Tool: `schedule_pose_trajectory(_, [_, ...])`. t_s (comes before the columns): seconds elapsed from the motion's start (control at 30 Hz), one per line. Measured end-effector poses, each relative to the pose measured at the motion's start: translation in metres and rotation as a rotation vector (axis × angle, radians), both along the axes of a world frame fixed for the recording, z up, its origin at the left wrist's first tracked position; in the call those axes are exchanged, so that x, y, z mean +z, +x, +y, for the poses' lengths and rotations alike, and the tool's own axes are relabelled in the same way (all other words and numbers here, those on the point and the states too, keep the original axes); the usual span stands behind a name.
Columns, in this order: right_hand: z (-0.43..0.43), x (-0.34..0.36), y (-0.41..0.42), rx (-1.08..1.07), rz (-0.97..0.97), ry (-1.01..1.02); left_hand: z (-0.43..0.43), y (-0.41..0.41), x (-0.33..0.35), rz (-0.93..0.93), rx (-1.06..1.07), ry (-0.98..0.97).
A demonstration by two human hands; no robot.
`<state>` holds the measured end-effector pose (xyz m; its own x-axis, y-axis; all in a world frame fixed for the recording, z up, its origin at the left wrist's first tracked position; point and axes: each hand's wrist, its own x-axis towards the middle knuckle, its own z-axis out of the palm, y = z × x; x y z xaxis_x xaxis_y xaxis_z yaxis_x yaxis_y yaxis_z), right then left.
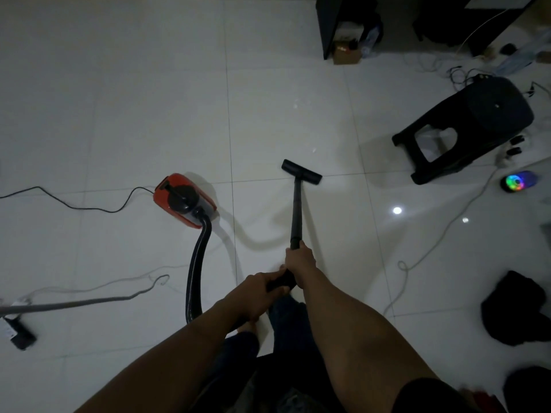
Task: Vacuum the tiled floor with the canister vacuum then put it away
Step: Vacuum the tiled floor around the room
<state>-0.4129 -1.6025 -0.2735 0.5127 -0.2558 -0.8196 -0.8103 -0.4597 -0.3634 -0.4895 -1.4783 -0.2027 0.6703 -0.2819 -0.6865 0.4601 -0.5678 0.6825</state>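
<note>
Here the right hand [299, 263] and left hand [256, 293] both wrap tight around the wand [296, 213], likely to push the brush head [301, 172] flat over the tiled floor [149, 99].

Black plastic stool [471, 129] tipped on its side, far right of the hands and ahead. Small device with rainbow lights [518, 180] on the floor just beyond it. Dark cloth heap [515, 311] right of the hands. Cardboard box [346, 53] beside dark furniture [337, 19], far ahead. Power strip [16, 332] far left, grey cable [74, 302] running toward it.
</note>
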Motion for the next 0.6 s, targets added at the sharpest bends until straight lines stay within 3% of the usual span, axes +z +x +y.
schedule_pose_trajectory(0.27, [-0.038, -0.015, 0.063, 0.137, 0.013, -0.058, -0.04, 0.054, -0.011, 0.056, 0.096, -0.047])
schedule_pose_trajectory(0.6, [-0.114, -0.024, 0.229, 0.432, -0.004, -0.132, -0.128, 0.202, -0.018, 0.063, 0.176, -0.068])
